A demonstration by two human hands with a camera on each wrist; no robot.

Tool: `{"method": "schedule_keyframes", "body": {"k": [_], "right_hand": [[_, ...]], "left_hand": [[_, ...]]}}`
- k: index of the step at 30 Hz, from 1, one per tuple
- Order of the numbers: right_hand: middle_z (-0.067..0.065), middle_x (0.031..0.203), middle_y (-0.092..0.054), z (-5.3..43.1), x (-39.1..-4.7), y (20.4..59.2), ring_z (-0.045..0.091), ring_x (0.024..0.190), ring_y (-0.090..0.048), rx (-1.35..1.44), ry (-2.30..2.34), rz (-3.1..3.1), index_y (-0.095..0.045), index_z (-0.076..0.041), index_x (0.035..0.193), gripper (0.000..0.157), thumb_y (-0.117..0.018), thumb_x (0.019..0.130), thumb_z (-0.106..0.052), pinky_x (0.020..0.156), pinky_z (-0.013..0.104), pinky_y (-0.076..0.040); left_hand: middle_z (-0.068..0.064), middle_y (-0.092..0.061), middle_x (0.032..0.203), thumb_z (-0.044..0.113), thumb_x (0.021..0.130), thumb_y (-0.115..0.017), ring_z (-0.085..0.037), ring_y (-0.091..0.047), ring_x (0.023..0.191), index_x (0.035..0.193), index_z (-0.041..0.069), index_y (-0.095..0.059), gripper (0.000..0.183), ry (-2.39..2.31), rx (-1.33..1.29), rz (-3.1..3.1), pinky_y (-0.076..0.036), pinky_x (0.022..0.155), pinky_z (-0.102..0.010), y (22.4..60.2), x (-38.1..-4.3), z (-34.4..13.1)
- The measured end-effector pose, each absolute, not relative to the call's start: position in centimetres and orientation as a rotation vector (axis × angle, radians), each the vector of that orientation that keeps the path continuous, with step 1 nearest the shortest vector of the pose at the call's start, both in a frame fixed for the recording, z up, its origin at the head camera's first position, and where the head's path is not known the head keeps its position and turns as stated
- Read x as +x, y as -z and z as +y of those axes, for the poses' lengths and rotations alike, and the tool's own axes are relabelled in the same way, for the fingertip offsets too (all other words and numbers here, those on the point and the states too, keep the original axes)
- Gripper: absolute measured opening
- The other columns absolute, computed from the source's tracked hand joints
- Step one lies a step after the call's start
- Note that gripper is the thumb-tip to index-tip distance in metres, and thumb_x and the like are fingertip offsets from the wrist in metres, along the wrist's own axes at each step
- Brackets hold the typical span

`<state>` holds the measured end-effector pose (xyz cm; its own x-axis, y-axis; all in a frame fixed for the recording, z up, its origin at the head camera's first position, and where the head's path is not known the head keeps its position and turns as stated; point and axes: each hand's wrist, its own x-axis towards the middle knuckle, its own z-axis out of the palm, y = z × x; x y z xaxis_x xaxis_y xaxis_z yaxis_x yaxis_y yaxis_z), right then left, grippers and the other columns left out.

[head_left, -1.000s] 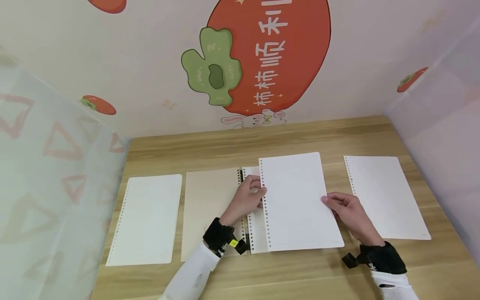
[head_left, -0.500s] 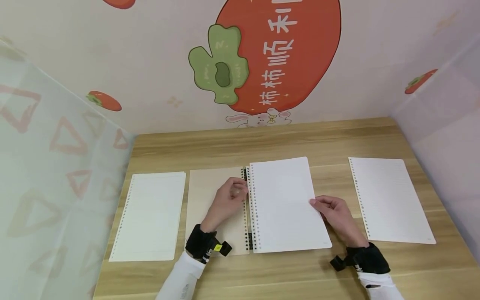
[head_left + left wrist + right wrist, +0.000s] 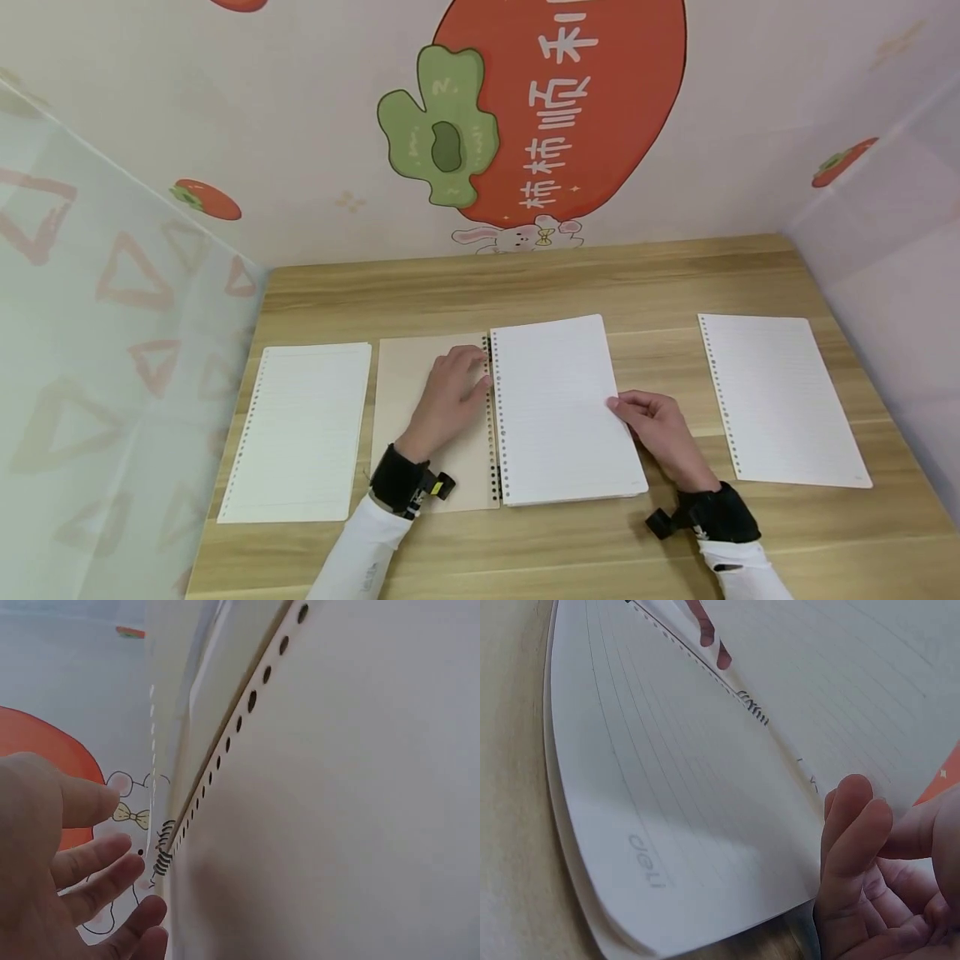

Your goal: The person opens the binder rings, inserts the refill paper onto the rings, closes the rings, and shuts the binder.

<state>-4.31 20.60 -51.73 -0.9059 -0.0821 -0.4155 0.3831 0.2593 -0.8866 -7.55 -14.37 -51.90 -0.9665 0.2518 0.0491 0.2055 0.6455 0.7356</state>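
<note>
A loose-leaf notebook lies spread on the table, its beige cover (image 3: 401, 475) to the left of the spine. A white lined sheet (image 3: 555, 408) with punched holes overlies the right half, its holed edge along the spine. My right hand (image 3: 660, 429) pinches that sheet's right edge between thumb and fingers. Black binding rings (image 3: 163, 851) show beyond the cover in the left wrist view, and the same rings (image 3: 754, 709) appear under the sheet in the right wrist view. Over the cover, fingertips close to the spine, my left hand (image 3: 446, 400) has loosely spread fingers and holds nothing.
A small stack of punched lined paper (image 3: 296, 433) lies at the left. Another punched sheet (image 3: 783, 400) lies at the right. The wooden table (image 3: 540, 550) ends at a back wall (image 3: 300, 125) with cartoon persimmons and at side panels.
The sheet has shifted left and down onto the notebook's right half, with the right hand still gripping its edge. My left hand has let go of its left edge and moved left over the cover.
</note>
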Motion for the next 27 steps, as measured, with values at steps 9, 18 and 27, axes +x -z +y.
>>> {"method": "schedule_keyframes", "body": {"k": [9,18,27], "right_hand": [[0.004,0.093,-0.082,20.76,-4.39,51.93,0.017,0.080,-0.074,0.262,1.667,2.169,-0.073,0.004,0.127,0.044,-0.069,0.106,-0.035,0.071,0.030,-0.059],[0.006,0.096,-0.082,20.92,-4.48,52.10,0.016,0.081,-0.074,0.265,1.634,2.195,-0.073,0.002,0.129,0.045,-0.069,0.106,-0.036,0.072,0.029,-0.058],[0.006,0.096,-0.082,20.98,-4.60,52.27,0.014,0.079,-0.072,0.278,1.626,2.197,-0.072,0.003,0.131,0.045,-0.069,0.106,-0.035,0.070,0.029,-0.058]], "left_hand": [[-0.007,-0.045,0.166,0.032,0.110,-0.061,-0.040,-0.037,0.146,0.153,0.013,-0.057,0.047,-0.975,0.538,2.883,-0.032,0.115,-0.059,52.01,-7.75,-13.98],[-0.007,-0.037,0.172,0.035,0.111,-0.056,-0.040,-0.034,0.148,0.158,0.015,-0.053,0.050,-0.916,0.596,2.859,-0.031,0.113,-0.061,51.77,-7.83,-13.80],[-0.007,-0.033,0.175,0.035,0.113,-0.052,-0.041,-0.031,0.149,0.160,0.014,-0.050,0.052,-0.900,0.601,2.831,-0.029,0.113,-0.061,51.97,-8.13,-13.64]]}}
